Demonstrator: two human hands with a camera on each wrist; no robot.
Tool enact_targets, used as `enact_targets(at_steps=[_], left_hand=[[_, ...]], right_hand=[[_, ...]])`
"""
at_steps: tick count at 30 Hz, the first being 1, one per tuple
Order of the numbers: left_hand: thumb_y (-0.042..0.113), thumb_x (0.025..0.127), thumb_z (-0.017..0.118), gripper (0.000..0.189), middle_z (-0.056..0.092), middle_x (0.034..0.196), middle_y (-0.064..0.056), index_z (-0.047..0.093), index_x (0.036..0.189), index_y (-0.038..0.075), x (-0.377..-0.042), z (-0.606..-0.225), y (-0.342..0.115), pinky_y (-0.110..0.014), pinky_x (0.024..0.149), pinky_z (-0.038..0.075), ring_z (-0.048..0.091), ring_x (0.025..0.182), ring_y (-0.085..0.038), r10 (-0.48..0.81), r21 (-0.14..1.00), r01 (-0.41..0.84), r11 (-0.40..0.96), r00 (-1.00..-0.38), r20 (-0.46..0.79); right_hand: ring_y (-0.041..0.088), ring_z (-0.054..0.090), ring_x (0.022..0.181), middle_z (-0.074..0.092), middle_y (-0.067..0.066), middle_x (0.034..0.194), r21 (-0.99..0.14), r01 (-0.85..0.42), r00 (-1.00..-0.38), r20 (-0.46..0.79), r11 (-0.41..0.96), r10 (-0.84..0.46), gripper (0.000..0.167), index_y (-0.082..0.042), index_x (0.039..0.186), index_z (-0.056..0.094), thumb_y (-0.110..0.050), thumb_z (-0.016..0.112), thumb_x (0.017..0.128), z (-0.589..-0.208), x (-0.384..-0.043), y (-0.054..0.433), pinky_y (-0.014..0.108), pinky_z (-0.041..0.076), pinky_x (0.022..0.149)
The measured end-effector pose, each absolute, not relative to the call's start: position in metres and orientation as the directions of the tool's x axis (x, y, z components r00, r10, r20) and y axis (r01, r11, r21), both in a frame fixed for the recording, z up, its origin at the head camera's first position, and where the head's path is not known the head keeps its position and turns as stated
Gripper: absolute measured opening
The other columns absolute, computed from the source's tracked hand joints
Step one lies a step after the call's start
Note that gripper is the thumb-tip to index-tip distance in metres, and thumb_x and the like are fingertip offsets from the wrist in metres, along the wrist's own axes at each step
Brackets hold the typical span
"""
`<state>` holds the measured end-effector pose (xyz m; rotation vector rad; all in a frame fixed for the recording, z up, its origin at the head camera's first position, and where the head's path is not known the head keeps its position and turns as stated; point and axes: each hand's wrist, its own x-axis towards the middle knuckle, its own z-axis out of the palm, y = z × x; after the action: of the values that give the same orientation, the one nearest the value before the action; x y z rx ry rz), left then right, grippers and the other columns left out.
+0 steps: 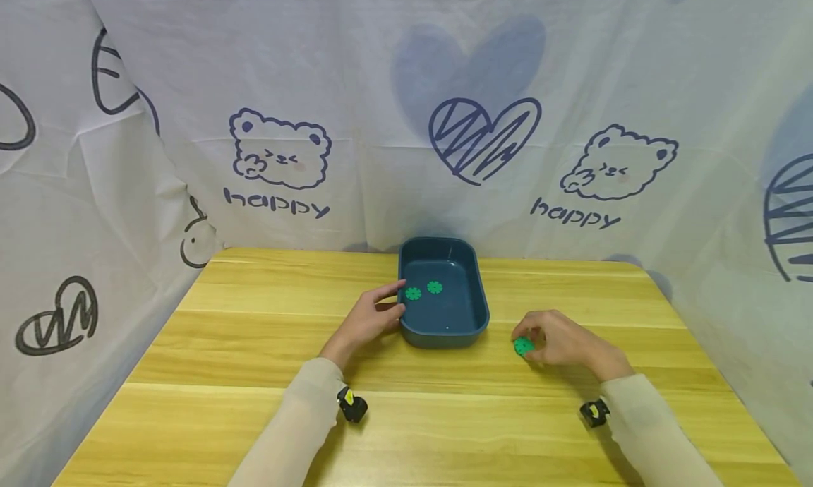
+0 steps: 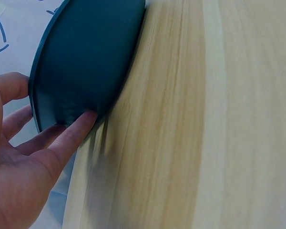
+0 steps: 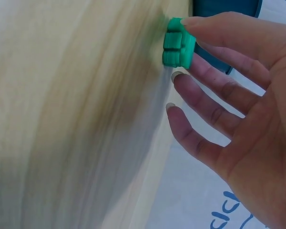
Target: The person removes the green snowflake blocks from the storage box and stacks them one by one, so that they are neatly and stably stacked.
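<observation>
My right hand point(image 1: 559, 339) pinches green notched plastic discs point(image 1: 524, 346) between thumb and fingers, close over the table right of the bin. In the right wrist view, the green discs point(image 3: 174, 47) look thick, like a small stack held edge to edge, and the other fingers point(image 3: 200, 102) spread below them. A dark blue rectangular bin point(image 1: 444, 340) stands upright near the back of the table. Two flat green discs point(image 1: 435, 287) lie inside it, toward the left. My left hand point(image 1: 371, 317) touches the bin's left side with spread, fairly straight fingers point(image 2: 74, 136) at its wall and rim.
The wooden table point(image 1: 254, 346) reaches back to a white hanging cloth point(image 1: 356, 85) printed with bears and hearts. That cloth closes off the back and both sides. Black wrist cameras point(image 1: 352, 404) are strapped at both sleeves.
</observation>
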<state>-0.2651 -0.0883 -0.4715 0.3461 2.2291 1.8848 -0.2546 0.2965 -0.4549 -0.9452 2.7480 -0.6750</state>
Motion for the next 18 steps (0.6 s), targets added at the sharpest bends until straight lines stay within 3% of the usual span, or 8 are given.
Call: enact_targets(at_steps=[18], left_hand=[[0.007, 0.103, 0.057, 0.056, 0.039, 0.162, -0.024, 0.042, 0.157, 0.007, -0.2650, -0.4691, -0.0891, -0.046, 0.103, 0.058, 0.055, 0.138, -0.045, 0.308, 0.986, 0.051, 0.159, -0.951, -0.001]], right_hand=[[0.008, 0.063, 0.085, 0.075, 0.000, 0.103, -0.436, -0.584, -0.771, 0.033, 0.685, -0.636, 0.019, -0.012, 0.103, 0.079, -0.008, 0.078, 0.085, -0.4581, -0.2595, 0.2946, 0.026, 0.058, 0.074]])
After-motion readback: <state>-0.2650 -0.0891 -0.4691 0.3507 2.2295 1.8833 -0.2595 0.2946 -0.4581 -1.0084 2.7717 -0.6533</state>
